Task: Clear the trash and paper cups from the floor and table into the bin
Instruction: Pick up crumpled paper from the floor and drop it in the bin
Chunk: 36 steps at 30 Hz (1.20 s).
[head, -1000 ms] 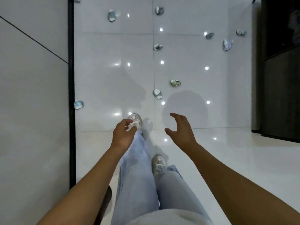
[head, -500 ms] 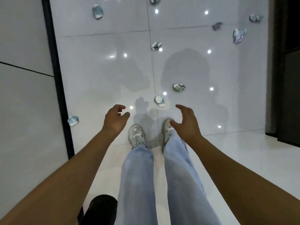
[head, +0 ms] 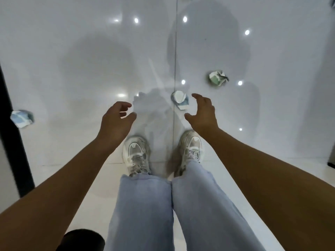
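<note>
We look straight down at a glossy white tile floor with ceiling-light reflections and our own shadow on it. Our left hand reaches forward, fingers loosely curled, thumb apart, holding nothing. Our right hand is also out in front, fingers spread and slightly bent, empty, hovering just beside a crumpled paper wad that lies on the floor on the tile seam, ahead of our feet. We see a gap between the hand and that wad in this view; no contact visible.

A second crumpled wad, greenish and white, lies farther out to the right, well apart from both hands. A third wad, bluish white, sits at far left near a dark vertical strip along the wall edge.

Below the hands, two white sneakers stand side by side on the floor, light blue jeans above them. A dark rounded object shows at the bottom left edge; we cannot tell what it is. A bit of another scrap shows at the top edge, too cropped to identify.
</note>
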Tool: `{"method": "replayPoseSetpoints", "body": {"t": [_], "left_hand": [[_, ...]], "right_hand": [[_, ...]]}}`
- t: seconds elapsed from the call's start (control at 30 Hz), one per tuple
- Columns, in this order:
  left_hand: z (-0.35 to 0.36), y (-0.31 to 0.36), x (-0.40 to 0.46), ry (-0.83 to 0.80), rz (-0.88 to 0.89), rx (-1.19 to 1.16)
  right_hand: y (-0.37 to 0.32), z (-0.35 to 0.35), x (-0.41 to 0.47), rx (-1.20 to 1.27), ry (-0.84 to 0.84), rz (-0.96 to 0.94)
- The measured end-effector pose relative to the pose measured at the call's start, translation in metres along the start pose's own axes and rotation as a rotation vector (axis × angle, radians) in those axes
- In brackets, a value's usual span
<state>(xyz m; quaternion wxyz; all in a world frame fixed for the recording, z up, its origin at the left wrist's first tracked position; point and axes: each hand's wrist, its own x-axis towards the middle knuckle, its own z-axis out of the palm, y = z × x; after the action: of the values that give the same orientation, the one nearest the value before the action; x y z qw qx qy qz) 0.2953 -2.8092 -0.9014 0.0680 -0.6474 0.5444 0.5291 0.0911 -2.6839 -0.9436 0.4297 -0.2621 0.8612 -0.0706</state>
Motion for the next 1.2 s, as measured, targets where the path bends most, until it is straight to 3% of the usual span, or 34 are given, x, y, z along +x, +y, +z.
{"method": "replayPoseSetpoints", "body": {"t": [0.27, 0.47, 0.8, 0.97, 1.2], "left_hand": [[0.048, -0.059, 0.077, -0.040, 0.019, 0.041], [0.072, -0.063, 0.103, -0.073, 0.028, 0.031], [0.089, 0.006, 0.097, -0.206, 0.023, -0.077], [0.085, 0.031, 0.087, -0.301, -0.016, -0.186], [0.098, 0.050, 0.100, -0.093, -0.018, -0.186]], "right_hand": [[0.026, 0.092, 0.102, -0.105, 0.033, -0.037], [0.033, 0.118, 0.114, -0.035, 0.245, -0.113], [-0.010, 0.083, 0.062, 0.258, 0.143, -0.437], [-0.024, 0.061, 0.043, 0.348, 0.118, -0.463], [0.011, 0.020, 0.075, 0.149, 0.192, -0.355]]}}
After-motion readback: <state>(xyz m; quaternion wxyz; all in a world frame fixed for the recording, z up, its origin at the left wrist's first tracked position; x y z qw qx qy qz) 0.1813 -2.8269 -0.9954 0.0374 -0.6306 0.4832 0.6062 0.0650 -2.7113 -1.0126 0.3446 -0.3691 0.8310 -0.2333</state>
